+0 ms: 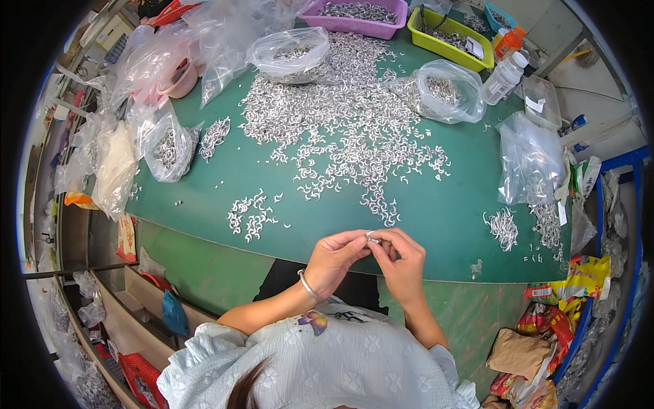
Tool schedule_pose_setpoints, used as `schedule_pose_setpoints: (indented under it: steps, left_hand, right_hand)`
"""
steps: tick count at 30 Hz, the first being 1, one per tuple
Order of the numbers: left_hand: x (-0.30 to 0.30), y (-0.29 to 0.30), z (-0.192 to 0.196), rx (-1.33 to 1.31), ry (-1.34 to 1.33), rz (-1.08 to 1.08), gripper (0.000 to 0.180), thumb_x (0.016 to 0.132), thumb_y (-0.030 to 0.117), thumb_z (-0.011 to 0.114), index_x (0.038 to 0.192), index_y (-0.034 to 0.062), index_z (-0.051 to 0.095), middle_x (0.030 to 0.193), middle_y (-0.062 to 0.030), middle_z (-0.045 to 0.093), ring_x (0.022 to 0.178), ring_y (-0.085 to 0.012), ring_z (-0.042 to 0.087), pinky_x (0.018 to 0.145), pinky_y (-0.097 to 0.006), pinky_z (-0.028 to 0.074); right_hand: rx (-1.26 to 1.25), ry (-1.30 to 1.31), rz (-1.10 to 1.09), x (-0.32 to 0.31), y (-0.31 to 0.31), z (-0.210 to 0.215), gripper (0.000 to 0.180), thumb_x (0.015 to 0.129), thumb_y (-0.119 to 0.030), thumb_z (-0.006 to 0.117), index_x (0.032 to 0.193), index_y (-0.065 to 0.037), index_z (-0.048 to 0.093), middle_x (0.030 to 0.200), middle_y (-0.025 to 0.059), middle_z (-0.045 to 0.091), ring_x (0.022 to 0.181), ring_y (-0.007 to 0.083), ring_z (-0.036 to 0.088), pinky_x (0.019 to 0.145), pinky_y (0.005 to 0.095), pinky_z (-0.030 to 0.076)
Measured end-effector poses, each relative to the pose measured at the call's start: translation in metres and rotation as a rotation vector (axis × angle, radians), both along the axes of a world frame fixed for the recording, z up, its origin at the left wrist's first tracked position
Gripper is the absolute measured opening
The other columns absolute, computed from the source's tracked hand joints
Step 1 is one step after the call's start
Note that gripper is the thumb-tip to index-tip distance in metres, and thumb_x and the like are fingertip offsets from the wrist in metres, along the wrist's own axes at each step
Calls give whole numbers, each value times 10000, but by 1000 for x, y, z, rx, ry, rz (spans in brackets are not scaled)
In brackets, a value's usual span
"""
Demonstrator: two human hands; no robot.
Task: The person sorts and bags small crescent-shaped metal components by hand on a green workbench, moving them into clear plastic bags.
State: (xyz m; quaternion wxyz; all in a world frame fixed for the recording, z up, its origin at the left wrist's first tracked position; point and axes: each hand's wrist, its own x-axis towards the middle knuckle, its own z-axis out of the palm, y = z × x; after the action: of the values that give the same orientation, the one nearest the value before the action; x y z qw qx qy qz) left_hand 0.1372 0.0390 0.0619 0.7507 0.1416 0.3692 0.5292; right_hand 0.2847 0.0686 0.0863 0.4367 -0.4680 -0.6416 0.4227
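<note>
My left hand point(335, 258) and my right hand point(402, 259) meet at the near edge of the green table point(449, 218). Together their fingertips pinch one small curved silver metal piece point(372, 238). A silver bangle sits on my left wrist. A large spread of the same silver curved pieces point(340, 129) covers the middle of the table beyond my hands. A small separate cluster point(252, 215) lies to the left, and another small pile point(503, 226) lies to the right.
Clear plastic bags of pieces point(289, 53) point(446, 88) point(167, 146) ring the pile. A purple bin point(354, 17) and a yellow-green bin point(446, 37) stand at the back, with a white bottle point(505, 76). Snack wrappers point(545, 327) lie low right.
</note>
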Motion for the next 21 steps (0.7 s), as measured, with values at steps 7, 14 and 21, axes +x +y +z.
schedule_pose_setpoints:
  steps: [7,14,21]
  left_hand:
    - [-2,3,-4,0,-30,15,267,920,90,641,1175,11,623,1089,-70,666,999,-136,619,904,-301,493]
    - [-2,6,-6,-2,-63,20,260,913,62,640,1166,10,605,1073,-71,660,983,-135,619,905,-296,494]
    - [-1,7,-11,28,-71,35,252,917,51,630,1163,7,595,1066,-81,658,974,-147,620,902,-308,496]
  right_hand:
    - [-35,8,-4,-1,3,-2,161,812,36,688,966,-9,690,827,63,650,623,102,533,531,243,408]
    - [-88,39,-19,-1,3,-3,158,818,56,671,965,4,695,817,55,651,645,83,536,568,221,415]
    - [-296,424,41,0,0,-19,190,882,27,633,1060,8,697,925,54,654,740,96,574,639,222,455]
